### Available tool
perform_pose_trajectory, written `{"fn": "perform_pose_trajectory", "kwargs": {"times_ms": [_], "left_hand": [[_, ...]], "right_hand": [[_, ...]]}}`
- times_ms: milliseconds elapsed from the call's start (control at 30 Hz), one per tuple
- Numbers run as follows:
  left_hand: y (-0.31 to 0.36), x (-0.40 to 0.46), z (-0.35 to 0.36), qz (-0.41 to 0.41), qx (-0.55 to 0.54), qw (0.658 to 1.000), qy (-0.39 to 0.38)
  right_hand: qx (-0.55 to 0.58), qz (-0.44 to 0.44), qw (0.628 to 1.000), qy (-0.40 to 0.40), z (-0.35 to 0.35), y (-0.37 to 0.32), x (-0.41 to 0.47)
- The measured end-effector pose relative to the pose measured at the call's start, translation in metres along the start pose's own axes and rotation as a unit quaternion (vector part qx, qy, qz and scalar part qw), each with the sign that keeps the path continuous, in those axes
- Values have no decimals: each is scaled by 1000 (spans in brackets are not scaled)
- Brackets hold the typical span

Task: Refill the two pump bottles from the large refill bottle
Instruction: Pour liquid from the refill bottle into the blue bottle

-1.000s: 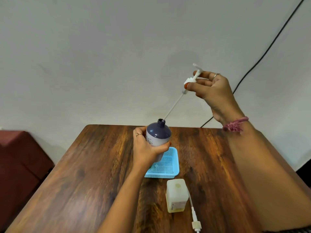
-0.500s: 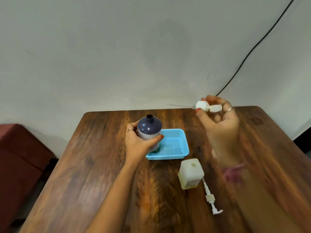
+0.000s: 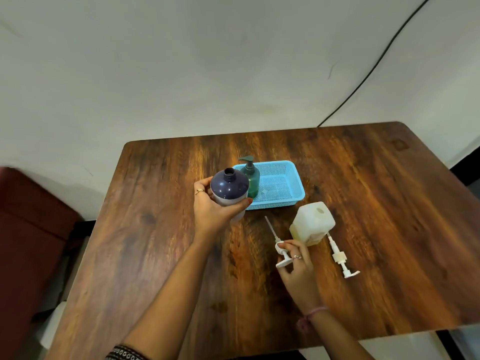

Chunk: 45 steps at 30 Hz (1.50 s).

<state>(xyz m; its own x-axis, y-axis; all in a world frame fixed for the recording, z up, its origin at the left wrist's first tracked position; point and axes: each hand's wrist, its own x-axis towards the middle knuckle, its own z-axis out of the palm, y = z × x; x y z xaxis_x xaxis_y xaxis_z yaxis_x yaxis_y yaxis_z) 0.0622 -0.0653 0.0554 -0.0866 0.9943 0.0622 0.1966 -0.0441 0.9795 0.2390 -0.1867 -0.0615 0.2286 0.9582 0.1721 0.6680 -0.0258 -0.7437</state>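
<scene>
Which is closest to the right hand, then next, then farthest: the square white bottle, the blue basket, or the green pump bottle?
From the right hand:
1. Square white bottle, just beyond the fingers.
2. Blue basket, farther back on the table.
3. Green pump bottle, at the basket's far left end.

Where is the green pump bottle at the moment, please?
In the head view the green pump bottle stands upright in the left end of the blue basket, just behind the dark-topped bottle held in the left hand.

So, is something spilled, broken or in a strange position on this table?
No spill or damage shows. The pale square bottle stands open, its pump lying flat beside it. The right hand holds a second pump at the wood; the left hand grips the open navy-topped bottle. That suits refilling.
</scene>
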Motion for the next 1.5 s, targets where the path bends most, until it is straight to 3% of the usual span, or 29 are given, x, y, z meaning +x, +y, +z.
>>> {"fn": "perform_pose_trajectory", "kwargs": {"times_ms": [333,567,700,867,967,1100,1233,1500], "left_hand": [[-5,-9,-13,12,-5,999,-32],[-6,-11,-11,6,-9,999,-42],[-5,-10,-7,9,-12,999,-40],[0,-9,2,3,-33,999,-36],[3,-9,10,1,-36,999,-31],[10,-8,22,4,-32,999,-21],[17,-5,36,5,-27,1000,-6],[22,-5,61,11,-2,1000,21]], "right_hand": [[-120,26,981,-148,15,27,-5],[-158,22,975,-155,13,30,-7],[-125,20,986,-104,3,31,-11],[-1,106,987,121,-27,23,-10],[64,165,965,191,-43,22,4],[68,209,962,160,-50,29,32],[92,183,971,127,-42,34,53],[143,171,965,138,-35,35,60]]}}
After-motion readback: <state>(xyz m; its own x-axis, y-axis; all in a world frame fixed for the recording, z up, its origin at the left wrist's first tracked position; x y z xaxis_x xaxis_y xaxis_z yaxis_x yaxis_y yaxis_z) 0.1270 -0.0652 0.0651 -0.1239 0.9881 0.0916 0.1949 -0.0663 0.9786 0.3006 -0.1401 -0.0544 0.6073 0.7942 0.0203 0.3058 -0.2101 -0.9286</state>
